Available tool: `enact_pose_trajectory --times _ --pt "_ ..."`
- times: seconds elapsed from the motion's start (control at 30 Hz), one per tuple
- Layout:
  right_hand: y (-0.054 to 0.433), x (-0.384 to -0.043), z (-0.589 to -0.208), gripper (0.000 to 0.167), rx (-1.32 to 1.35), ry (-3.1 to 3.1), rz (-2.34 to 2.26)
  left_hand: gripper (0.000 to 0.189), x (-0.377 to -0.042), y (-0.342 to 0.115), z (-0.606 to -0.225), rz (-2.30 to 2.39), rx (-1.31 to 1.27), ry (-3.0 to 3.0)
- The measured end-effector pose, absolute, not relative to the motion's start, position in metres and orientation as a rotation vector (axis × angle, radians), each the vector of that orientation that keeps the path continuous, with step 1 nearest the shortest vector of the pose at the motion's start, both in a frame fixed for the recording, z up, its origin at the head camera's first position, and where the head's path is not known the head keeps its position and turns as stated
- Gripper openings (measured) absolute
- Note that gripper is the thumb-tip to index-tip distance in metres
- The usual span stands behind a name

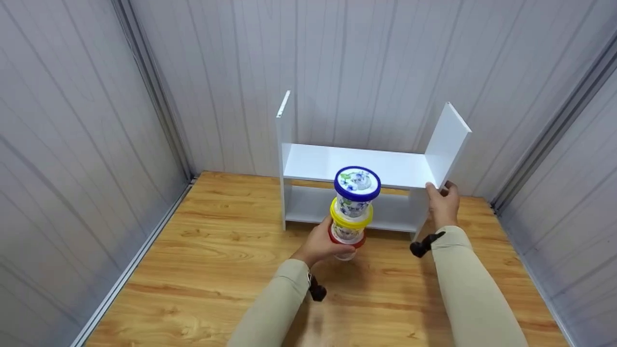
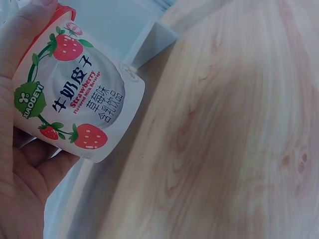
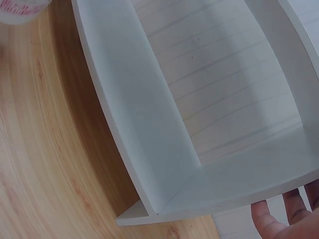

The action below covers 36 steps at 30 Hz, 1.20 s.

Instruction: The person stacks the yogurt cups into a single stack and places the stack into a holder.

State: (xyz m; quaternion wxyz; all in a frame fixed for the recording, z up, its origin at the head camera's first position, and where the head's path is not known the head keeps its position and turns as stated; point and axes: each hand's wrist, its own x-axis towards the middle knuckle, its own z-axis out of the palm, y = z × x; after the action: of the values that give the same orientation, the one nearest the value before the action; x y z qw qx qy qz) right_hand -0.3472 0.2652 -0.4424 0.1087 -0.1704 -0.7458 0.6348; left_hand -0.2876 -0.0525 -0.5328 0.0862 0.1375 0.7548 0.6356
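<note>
A stack of three lidded cups stands in front of the white shelf (image 1: 356, 164). On top is the blue-lidded cup (image 1: 354, 207), under it the yellow-lidded cup (image 1: 348, 233), and at the bottom the red-lidded cup (image 2: 79, 89), labelled strawberry flavored milk beverage. My left hand (image 1: 320, 245) grips the bottom cup, thumb and fingers around it near its red lid. The stack is held up above the wooden surface. My right hand (image 1: 443, 206) holds the shelf's right side panel (image 3: 239, 184) by its front edge, thumb inside and fingers outside.
The shelf has two levels between upright side panels and an open top. It stands on a wood-grain surface (image 1: 207, 270) near the pale back wall (image 1: 318, 72). Side walls (image 1: 72, 144) rise at left and right. A black wrist camera mount (image 1: 421, 246) hangs by each wrist.
</note>
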Motion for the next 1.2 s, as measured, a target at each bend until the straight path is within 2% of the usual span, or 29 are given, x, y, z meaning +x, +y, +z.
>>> enact_pose_trajectory --times 1.2 --pt "0.266 -0.348 -0.450 0.081 -0.509 -2.180 1.903 0.079 -0.300 -0.061 -0.496 1.900 0.489 2.301"
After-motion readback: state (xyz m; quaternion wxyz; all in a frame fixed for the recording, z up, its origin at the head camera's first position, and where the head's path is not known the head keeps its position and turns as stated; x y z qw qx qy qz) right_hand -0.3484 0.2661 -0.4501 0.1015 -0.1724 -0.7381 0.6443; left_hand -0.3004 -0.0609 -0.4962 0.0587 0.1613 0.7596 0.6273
